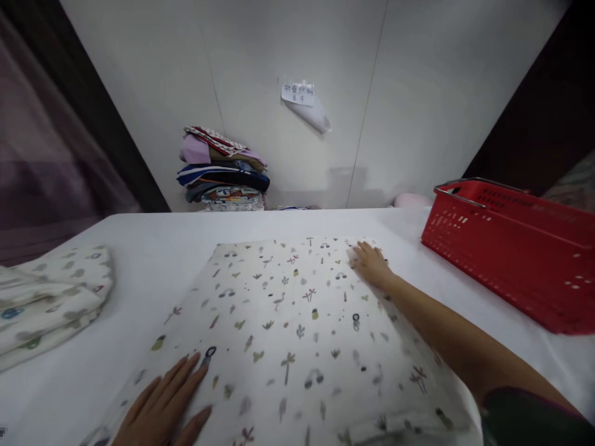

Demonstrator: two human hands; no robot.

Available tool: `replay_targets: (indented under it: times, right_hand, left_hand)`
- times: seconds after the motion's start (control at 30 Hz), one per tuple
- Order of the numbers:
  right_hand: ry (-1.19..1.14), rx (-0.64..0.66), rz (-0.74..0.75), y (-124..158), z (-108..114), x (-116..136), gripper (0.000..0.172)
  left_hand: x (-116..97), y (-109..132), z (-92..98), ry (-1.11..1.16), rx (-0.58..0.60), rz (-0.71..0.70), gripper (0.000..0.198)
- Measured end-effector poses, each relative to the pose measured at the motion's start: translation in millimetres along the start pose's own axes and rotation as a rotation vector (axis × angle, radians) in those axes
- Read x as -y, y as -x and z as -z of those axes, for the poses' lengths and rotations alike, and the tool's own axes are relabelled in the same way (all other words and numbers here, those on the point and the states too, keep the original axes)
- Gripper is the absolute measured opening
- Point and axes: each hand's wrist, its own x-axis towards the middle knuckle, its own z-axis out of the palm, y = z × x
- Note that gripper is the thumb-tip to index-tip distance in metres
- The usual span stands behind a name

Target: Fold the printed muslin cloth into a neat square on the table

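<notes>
A white cloth (288, 322) printed with small plants and flamingos lies spread flat on the white table (153, 254). My left hand (162, 406) rests flat on the cloth's near left part, fingers stretched out. My right hand (369, 263) reaches across to the cloth's far right corner and lies on it with the fingers extended. Neither hand grips anything.
A red plastic basket (511, 248) stands at the right of the table. Folded patterned cloths (46, 303) lie at the left edge. A stack of folded clothes (223, 173) sits by the wall behind the table, under a paper note (298, 94).
</notes>
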Motion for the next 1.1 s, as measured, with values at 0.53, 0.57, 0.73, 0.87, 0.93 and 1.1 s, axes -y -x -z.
replay_targets:
  times: [0.53,0.57,0.73,0.87,0.93,1.1]
  right_hand:
    - [-0.593,-0.194,-0.485,263.1,31.2,-48.3,0.052]
    - [-0.644,-0.22,-0.51,274.1,31.0,-45.5,0.05]
    - [-0.854,-0.158,-0.583,317.3,27.2,-20.7,0.045]
    - [-0.827,-0.077,-0.608,326.7,33.2,-2.3,0.034]
    - [-0.797,-0.02,-0.63,323.2,37.7,2.1,0.028]
    - [-0.807,0.039,-0.674,306.4,46.2,2.0,0.024]
  left_hand:
    - [-14.2,-28.3,48.5,0.38,-0.049,0.153,0.056]
    - [-13.2,-26.7,54.5,0.411,-0.071,0.171,0.054]
    - [-24.8,-7.5,78.3,0.37,-0.165,0.023,0.052]
    - [-43.0,12.5,71.4,0.299,-0.244,-0.202,0.045]
    - [-50.1,20.5,63.7,0.288,-0.251,-0.227,0.045]
    - [-59.4,29.5,48.6,0.259,-0.237,-0.226,0.041]
